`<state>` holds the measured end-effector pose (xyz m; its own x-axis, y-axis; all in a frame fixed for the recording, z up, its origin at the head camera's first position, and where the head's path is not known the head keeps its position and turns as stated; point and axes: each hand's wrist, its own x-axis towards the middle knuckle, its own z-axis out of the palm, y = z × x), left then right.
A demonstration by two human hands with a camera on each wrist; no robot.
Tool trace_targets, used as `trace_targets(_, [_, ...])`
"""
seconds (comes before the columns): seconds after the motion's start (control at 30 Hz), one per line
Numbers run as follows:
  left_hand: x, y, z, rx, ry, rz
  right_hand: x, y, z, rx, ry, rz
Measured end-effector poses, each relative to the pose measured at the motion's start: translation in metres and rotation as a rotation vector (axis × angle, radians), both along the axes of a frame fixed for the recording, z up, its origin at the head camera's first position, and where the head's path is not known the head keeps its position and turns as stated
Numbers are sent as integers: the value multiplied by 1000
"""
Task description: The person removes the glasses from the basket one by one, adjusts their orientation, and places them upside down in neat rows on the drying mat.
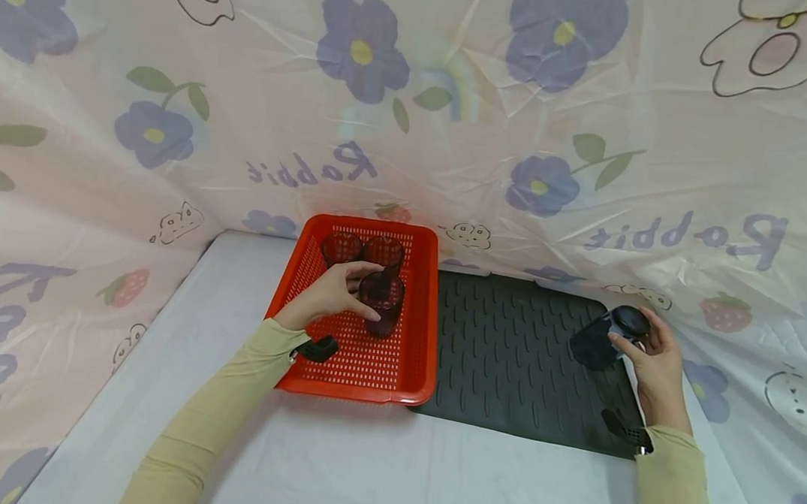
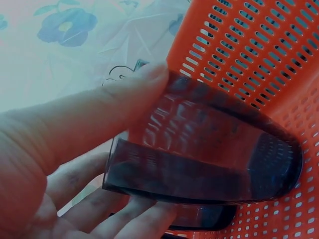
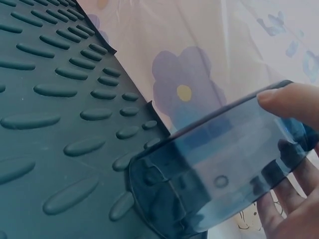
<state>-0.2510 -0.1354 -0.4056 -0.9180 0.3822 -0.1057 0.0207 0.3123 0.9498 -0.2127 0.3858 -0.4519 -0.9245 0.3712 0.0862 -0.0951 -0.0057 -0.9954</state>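
A dark tinted drinking glass [image 1: 383, 322] stands near the middle of a red plastic basket [image 1: 418, 358]. My left hand [image 1: 337, 294] holds it near the rim, thumb on one side and fingers on the other; the left wrist view shows the same glass [image 2: 199, 144] against the perforated basket. Two more tinted glasses, a left one [image 1: 339, 245] and a right one [image 1: 385, 247], sit behind it in the basket. Over at the right, my right hand [image 1: 659, 361] grips another dark tinted glass [image 1: 595, 347]. That glass [image 3: 224, 164] is tilted, its far end at the mat's right edge.
A dark ridged mat [image 1: 507, 362] lies directly right of the basket on the white tabletop [image 1: 340, 460]. Patterned cloth [image 1: 449, 134] with flowers and rabbits hangs behind the table and along its sides.
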Motion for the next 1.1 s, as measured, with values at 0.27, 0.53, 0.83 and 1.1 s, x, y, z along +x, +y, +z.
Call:
trace_targets(0.27, [4,3,4,-112,13,92,-2,0,-1,9,1,5])
trace_targets(0.53, [7,3,9,-161,38,159,-1,1,0,1,3,15])
trace_targets(0.83, [10,-2,14,-119,52,162,2,2,0,4,-16,13])
trace_targets(1.1, [14,-6,21,-84,68,171,1,2,-1,3,-5,17])
